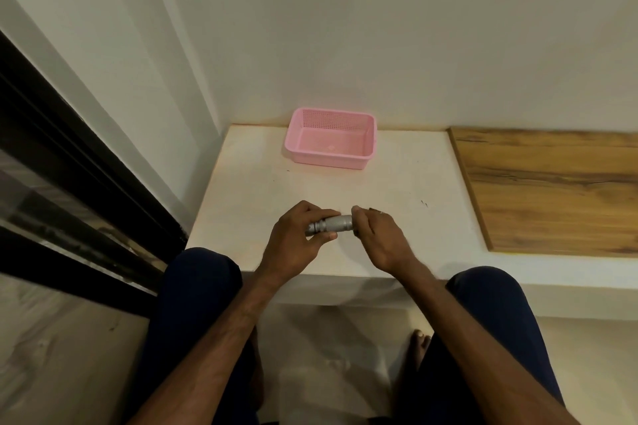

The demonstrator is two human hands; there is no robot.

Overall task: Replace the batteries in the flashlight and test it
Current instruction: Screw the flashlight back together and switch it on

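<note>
A small silver flashlight (332, 223) with a knurled body lies level between my two hands, just above the white ledge (262, 190). My left hand (297, 241) wraps its left end, thumb underneath. My right hand (378, 238) pinches the right end with fingertips; that end is hidden behind the fingers. No loose batteries show.
A pink plastic basket (366, 162) stands at the back of the ledge against the wall, holding nothing that I can make out. A wooden board (552, 190) covers the ledge to the right. A dark window frame (86, 166) runs along the left. My knees sit below the ledge's front edge.
</note>
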